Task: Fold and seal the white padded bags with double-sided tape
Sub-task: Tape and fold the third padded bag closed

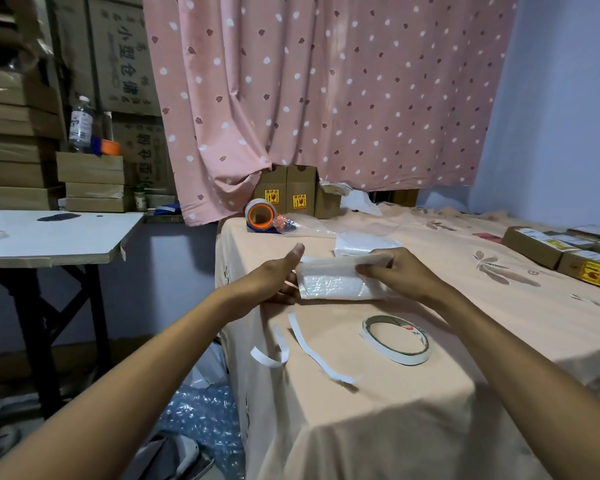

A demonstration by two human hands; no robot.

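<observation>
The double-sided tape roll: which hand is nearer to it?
Right. The right hand grips the padded bag just beyond the tape roll; the left hand holds its other end, farther left.

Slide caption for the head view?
Left hand and right hand hold a white padded bag over the table; tape roll and liner strips lie nearby.

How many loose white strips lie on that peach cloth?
2: a long white paper strip beside the double-sided tape ring; a curled one at the left edge of the peach cloth. Others may be hidden.
</observation>
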